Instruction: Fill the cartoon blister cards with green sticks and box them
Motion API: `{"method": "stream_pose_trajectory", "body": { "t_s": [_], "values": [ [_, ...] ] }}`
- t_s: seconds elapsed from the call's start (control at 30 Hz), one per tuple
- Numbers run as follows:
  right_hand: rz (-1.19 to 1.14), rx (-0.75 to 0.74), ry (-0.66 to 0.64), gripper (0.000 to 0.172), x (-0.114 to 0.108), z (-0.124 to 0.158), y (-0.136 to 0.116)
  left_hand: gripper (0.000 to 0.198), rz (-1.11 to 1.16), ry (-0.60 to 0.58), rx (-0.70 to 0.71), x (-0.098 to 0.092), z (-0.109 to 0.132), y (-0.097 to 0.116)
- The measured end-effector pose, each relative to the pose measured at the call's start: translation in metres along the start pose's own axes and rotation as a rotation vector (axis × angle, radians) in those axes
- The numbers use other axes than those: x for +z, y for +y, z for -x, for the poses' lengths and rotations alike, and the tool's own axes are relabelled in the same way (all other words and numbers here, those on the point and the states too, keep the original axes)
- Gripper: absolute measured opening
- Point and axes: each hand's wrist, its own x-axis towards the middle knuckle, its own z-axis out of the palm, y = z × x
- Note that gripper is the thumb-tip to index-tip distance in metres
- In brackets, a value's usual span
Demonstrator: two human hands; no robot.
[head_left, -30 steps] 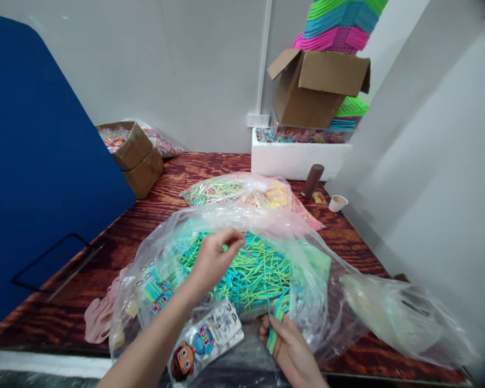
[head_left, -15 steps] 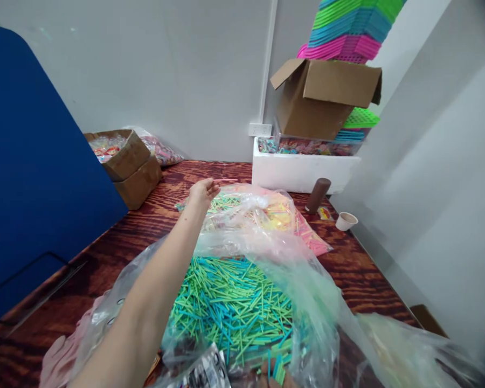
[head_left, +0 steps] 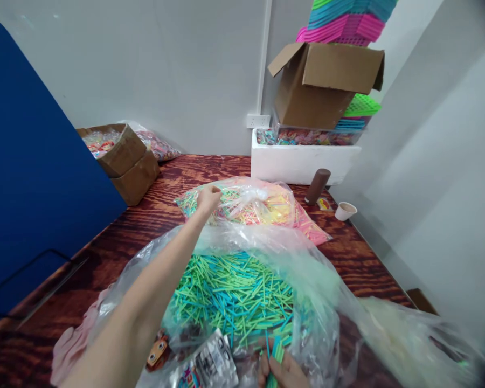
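Observation:
My left hand is stretched far forward over a clear bag of pink, yellow and green sticks. Its fingers are closed, and whatever they may hold does not show. Low in the view, my right hand grips a small bundle of thin green and blue straw-like sticks. Between the hands spreads an opened clear plastic bag with a heap of loose green and blue sticks. A silver printed pouch and a brown cartoon-face packet lie near my left forearm.
Pink gloves lie at the left. Cardboard boxes stand back left beside a blue panel. At the back right, a white foam box bears a carton and baskets. A brown cylinder and paper cup stand near the right edge.
My left hand has come slightly down and right over the far bag; the pink stick seen in its fingers before no longer shows. My right hand with its bundle has risen further into view.

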Motion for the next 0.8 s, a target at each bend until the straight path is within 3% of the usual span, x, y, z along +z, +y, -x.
{"method": "stream_pose_trajectory", "body": {
  "t_s": [0.07, 0.13, 0.27, 0.37, 0.47, 0.6, 0.8],
  "values": [
    [0.02, -0.026, 0.056, 0.048, 0.013, 0.007, -0.004, 0.01, -0.011, -0.014, 0.063, -0.03, 0.018, 0.009],
    [0.111, -0.126, 0.087, 0.036, 0.026, 0.013, -0.011, 0.016, -0.008, -0.04, 0.12, -0.061, 0.053, 0.015],
    [0.472, -0.357, 0.095, 0.016, 0.041, 0.016, -0.02, 0.021, 0.022, -0.015, 0.446, -0.108, 0.167, 0.006],
    [0.691, -0.43, 0.117, 0.012, 0.04, 0.014, -0.015, 0.015, -0.059, -0.168, 0.491, -0.118, 0.258, -0.029],
    [0.81, -0.458, 0.131, 0.012, 0.036, 0.014, -0.007, 0.014, -0.174, -0.292, 0.462, -0.109, 0.32, -0.077],
    [0.875, -0.489, 0.117, 0.013, 0.03, 0.018, -0.002, 0.019, -0.391, -0.234, 0.428, -0.097, 0.353, -0.119],
    [0.916, -0.519, 0.074, 0.016, 0.025, 0.024, 0.001, 0.034, -0.582, -0.238, 0.377, -0.093, 0.358, -0.135]
  ]
}}
